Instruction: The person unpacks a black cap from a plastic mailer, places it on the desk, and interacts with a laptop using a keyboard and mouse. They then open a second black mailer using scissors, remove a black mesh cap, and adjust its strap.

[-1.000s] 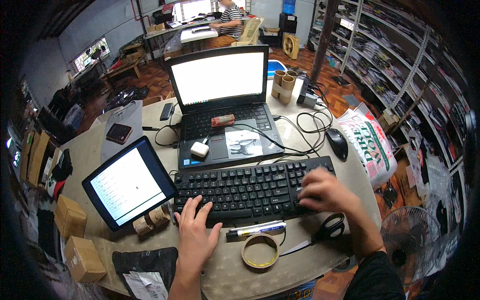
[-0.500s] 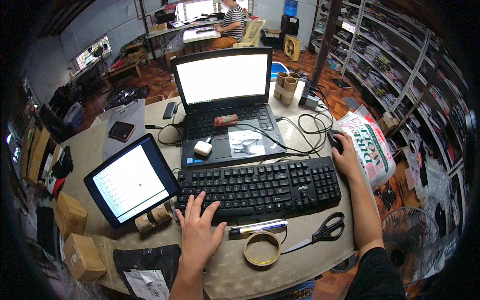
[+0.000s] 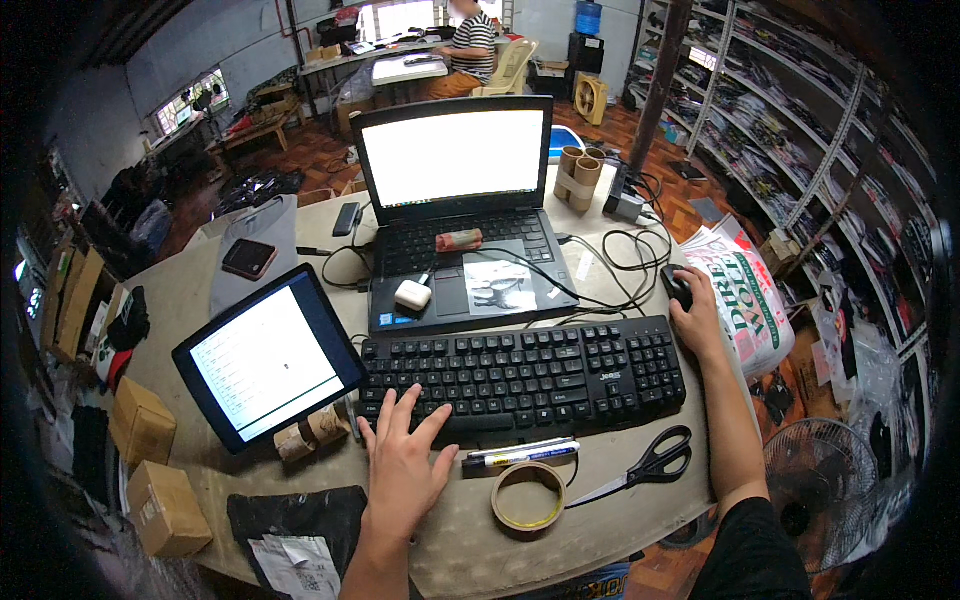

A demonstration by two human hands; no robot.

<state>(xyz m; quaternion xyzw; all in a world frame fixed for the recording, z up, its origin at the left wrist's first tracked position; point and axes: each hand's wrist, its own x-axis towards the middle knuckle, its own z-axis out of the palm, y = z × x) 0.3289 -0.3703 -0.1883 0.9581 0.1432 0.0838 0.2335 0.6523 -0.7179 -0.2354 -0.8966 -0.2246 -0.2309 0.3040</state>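
Note:
My left hand (image 3: 408, 465) rests with spread fingers at the lower left corner of the black keyboard (image 3: 520, 385), fingertips on its keys. Over at the right edge of the table, my right hand (image 3: 697, 312) is wrapped round a black computer mouse (image 3: 678, 286). Behind the keyboard stands an open laptop (image 3: 455, 155) with a bright white screen. A tablet (image 3: 270, 360) leans to the left of the keyboard, propped on a cardboard roll (image 3: 312, 433). In front of the keyboard lie a marker (image 3: 520, 454), a roll of tape (image 3: 528, 498) and black-handled scissors (image 3: 650, 465).
Small brown boxes (image 3: 168, 508) and a black parcel pouch (image 3: 300, 510) lie at the near left. Cardboard tubes (image 3: 577, 180) and cables (image 3: 635, 250) are behind, right of the laptop. A fan (image 3: 820, 490) stands at the right. Another person (image 3: 470, 45) sits far back.
The view has shifted slightly, so the table's things appear a little further right. My left hand stays on the keyboard and my right on the mouse.

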